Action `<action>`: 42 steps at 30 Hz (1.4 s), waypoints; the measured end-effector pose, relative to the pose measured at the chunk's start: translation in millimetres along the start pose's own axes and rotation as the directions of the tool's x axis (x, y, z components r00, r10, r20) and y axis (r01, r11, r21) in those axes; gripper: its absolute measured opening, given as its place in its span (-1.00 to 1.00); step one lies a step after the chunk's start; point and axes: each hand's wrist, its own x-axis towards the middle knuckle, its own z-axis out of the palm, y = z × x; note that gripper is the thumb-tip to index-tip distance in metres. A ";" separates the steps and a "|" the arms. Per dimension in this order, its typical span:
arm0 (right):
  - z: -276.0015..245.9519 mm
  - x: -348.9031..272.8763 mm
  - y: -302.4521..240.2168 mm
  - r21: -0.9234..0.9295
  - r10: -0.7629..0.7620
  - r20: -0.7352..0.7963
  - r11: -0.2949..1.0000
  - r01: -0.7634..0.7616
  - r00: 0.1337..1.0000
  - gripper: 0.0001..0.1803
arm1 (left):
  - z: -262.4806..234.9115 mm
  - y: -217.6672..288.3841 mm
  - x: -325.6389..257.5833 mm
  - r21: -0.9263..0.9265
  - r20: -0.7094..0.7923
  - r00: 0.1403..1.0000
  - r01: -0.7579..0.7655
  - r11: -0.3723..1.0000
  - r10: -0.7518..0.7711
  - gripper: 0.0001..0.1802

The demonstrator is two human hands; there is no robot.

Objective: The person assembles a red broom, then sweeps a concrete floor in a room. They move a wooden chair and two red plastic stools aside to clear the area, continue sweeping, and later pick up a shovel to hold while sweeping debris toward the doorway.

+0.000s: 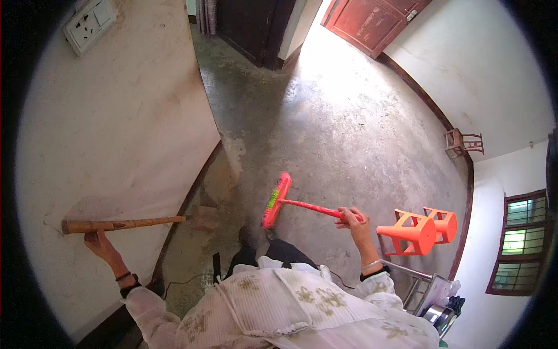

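Note:
My right hand (353, 219) is closed round the upper end of a red broom handle. The broom (276, 200) has a long red head with pink and green bristles, held low in front of my legs. Off to the left, my left hand (103, 246) grips a bamboo pole (125, 224) near its thick end, close by the white wall. The pole lies nearly level in view, its thin end pointing right; some of the fingers are hidden behind it.
Two orange plastic stools (414, 232) stand right of my right hand, near a metal-framed stand (415, 291) with things on it. A small wooden chair (462, 143) is by the right wall. The concrete floor (349, 139) leads to a red-brown door (372, 23).

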 end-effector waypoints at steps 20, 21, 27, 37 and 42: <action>11.8 85.4 108.4 -0.185 0.728 0.304 0.678 -0.712 0.614 -0.64 | -43.8 154.4 -85.3 -0.201 -0.183 0.980 -0.112 0.973 0.076 -0.84; 15.0 104.0 123.4 -0.267 0.781 0.227 0.624 -0.735 0.581 -0.68 | -63.4 169.4 -77.9 -0.337 -0.109 0.992 -0.100 0.936 0.066 -0.84; 52.6 153.1 128.1 -0.252 0.901 0.381 0.317 -0.914 0.208 -0.89 | -138.8 246.4 -110.1 -0.350 -0.005 0.984 -0.167 0.922 0.176 -0.84; 189.7 63.6 49.5 -0.471 0.854 0.514 0.353 -0.808 0.074 -0.91 | -212.5 236.1 -182.9 0.370 -0.490 0.843 -0.033 0.929 0.225 -0.83; 269.0 34.3 105.0 -0.718 0.804 0.594 0.514 -0.470 -0.029 -0.95 | -270.9 203.7 -216.5 0.555 -0.659 0.720 0.270 0.787 0.219 -0.77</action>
